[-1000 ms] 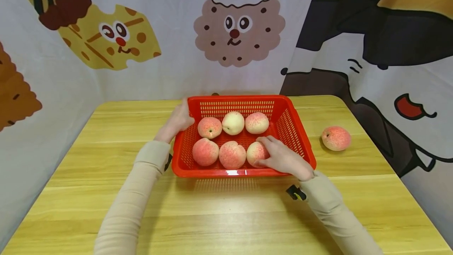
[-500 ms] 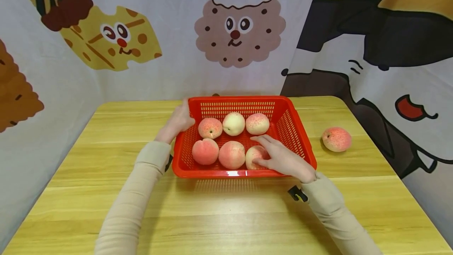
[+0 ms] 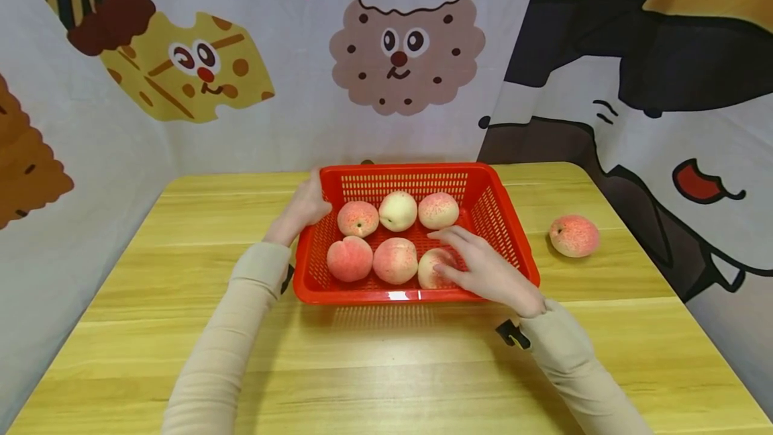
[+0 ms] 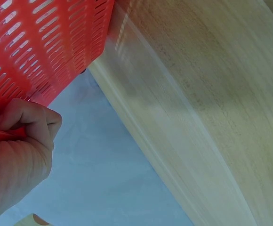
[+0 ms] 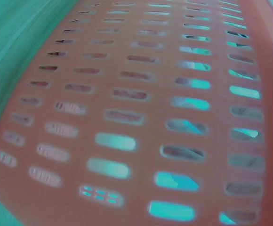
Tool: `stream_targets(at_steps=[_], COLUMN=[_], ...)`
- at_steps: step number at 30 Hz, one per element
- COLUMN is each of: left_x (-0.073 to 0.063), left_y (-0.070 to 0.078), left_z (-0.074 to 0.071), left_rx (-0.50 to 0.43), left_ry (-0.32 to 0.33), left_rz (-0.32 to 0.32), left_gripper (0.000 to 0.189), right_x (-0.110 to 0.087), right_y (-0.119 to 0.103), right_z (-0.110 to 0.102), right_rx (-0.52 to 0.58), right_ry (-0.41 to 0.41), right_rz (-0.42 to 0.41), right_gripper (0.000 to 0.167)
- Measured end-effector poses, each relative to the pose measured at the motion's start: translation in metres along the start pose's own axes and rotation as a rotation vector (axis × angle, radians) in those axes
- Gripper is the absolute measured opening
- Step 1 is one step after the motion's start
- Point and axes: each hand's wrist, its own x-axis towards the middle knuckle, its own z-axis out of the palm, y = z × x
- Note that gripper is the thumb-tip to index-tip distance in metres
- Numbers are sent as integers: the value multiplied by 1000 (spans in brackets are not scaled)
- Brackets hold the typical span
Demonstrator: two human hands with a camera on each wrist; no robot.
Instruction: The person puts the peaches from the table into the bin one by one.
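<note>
A red plastic basket (image 3: 356, 296) with slotted walls holds several peaches in two rows. My left hand (image 3: 304, 205) grips its left rim; in the left wrist view, curled fingers (image 4: 30, 113) wrap over the edge. Over the front right corner, my right hand (image 3: 488, 272) reaches inside with fingers spread above a pale peach (image 3: 430, 270), the thumb against its right side. Left of that lie a pink-cream peach (image 3: 395, 262) and a pinker peach (image 3: 349, 259). The right wrist view holds only the basket's slotted wall (image 5: 141, 108), and no hand appears there.
One more peach (image 3: 574, 235) lies on the wooden table (image 3: 386, 368), right of the basket. Behind the table hangs a white cloth (image 3: 290, 133) with cartoon prints. Three peaches, including a cream one (image 3: 398, 211), form the basket's back row.
My right hand's fingers have lifted and spread off the front right peach, which has shifted slightly toward the basket's front. The two peaches beside it have rolled a little. My left hand stays on the rim.
</note>
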Motion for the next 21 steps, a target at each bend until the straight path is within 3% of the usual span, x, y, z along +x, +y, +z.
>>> stream_targets(at_steps=[6, 12, 21], left_x=[0, 1, 1], left_y=[-1, -1, -1], left_z=[0, 0, 0], left_rx=[3, 13, 9], left_ry=[5, 13, 8], left_rz=[3, 6, -10], left_gripper=[82, 80, 81], right_x=[-8, -21, -40], right_y=[10, 35, 88], right_z=[-10, -24, -50], right_rx=[-32, -51, -138], right_ry=[78, 223, 383], right_rz=[-8, -8, 133], right_gripper=[46, 42, 44])
